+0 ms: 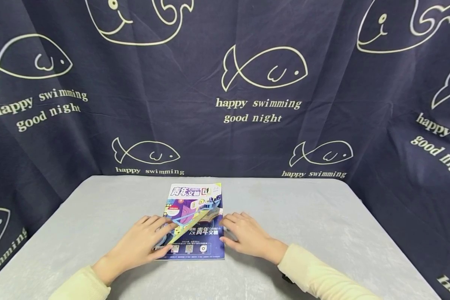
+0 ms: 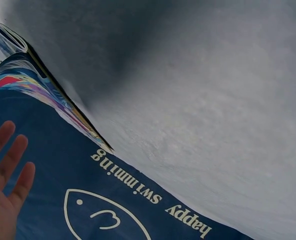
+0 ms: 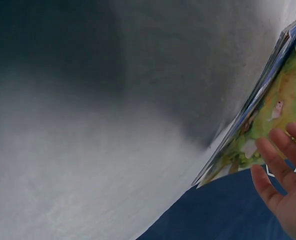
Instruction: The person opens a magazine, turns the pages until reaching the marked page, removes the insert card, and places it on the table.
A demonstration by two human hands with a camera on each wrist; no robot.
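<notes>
A magazine point(image 1: 187, 191) with a white title band and a purple and dark blue cover lies on the grey table. A yellow-edged page or fold runs diagonally across it, above a dark blue part with printed codes. My left hand point(image 1: 144, 239) is at its left side, fingertips over the cover. Along the right edge my right hand point(image 1: 247, 235) rests with fingers loosely bent. In the left wrist view the magazine's pages point(image 2: 53, 95) bulge up beside spread fingers point(image 2: 19, 150). A yellow-green page point(image 3: 273, 115) rises behind the fingers point(image 3: 275, 157) in the right wrist view.
The grey table point(image 1: 303, 216) extends around the magazine on all sides. Dark blue curtains point(image 1: 202, 137) with white fish and lettering hang behind it and along both sides. A small black item point(image 1: 287, 278) shows under the right sleeve.
</notes>
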